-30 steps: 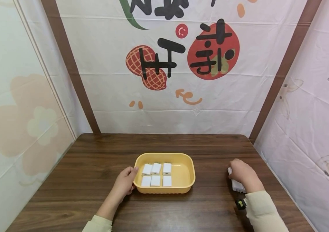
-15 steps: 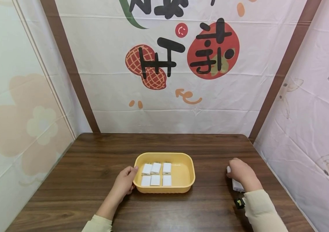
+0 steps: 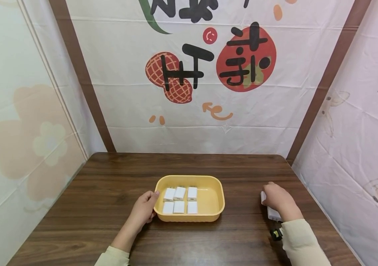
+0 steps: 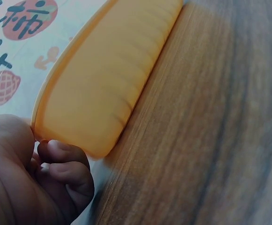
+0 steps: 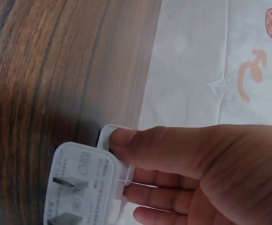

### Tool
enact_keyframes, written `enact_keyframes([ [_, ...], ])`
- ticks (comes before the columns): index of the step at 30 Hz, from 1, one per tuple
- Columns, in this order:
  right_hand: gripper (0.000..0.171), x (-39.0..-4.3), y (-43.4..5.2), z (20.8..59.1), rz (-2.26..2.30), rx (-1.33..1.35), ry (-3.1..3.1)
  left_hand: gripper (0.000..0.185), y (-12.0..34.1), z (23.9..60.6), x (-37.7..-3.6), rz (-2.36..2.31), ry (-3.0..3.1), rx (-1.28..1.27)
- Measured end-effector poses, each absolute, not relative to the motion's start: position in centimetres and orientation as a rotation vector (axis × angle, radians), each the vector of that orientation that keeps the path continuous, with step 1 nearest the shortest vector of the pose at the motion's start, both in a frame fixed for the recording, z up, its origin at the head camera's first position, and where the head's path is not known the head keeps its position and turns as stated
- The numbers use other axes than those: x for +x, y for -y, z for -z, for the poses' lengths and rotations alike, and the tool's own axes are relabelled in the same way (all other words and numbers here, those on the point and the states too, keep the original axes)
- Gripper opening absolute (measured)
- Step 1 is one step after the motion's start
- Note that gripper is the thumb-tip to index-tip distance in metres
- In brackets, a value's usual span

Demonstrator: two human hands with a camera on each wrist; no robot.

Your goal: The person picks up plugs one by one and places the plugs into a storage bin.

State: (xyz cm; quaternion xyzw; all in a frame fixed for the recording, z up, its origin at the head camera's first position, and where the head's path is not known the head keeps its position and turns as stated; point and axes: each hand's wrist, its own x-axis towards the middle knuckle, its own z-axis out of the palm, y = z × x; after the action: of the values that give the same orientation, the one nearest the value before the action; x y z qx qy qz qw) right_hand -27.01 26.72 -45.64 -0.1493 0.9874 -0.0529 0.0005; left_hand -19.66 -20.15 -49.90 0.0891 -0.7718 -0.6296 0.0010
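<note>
A yellow plastic tray (image 3: pixel 223 199) sits mid-table and holds several white plug chargers (image 3: pixel 179 200) in two rows. My left hand (image 3: pixel 144 208) grips the tray's left rim; the left wrist view shows the curled fingers (image 4: pixel 63 171) under the tray edge (image 4: pixel 107 79). To the right of the tray, my right hand (image 3: pixel 275 198) lies over white chargers (image 3: pixel 271 213) on the table. In the right wrist view the thumb (image 5: pixel 150 140) and fingers pinch a white charger (image 5: pixel 82 187), prongs facing the camera. A second white piece shows behind it.
The dark wooden table (image 3: pixel 109 177) is boxed in by printed cloth walls at the back and on both sides. A small black and yellow item (image 3: pixel 277 234) sits by my right sleeve near the table's right edge.
The right hand has shifted only slightly over the chargers. The left hand and the tray have stayed in place.
</note>
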Motion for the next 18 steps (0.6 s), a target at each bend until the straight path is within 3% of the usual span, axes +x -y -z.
enact_keyframes([
  [18, 0.04, -27.2, -25.4, 44.3, 0.163, -0.582, -3.131, 0.042, 20.1, 49.9, -19.8, 1.975, 2.431, 0.297],
])
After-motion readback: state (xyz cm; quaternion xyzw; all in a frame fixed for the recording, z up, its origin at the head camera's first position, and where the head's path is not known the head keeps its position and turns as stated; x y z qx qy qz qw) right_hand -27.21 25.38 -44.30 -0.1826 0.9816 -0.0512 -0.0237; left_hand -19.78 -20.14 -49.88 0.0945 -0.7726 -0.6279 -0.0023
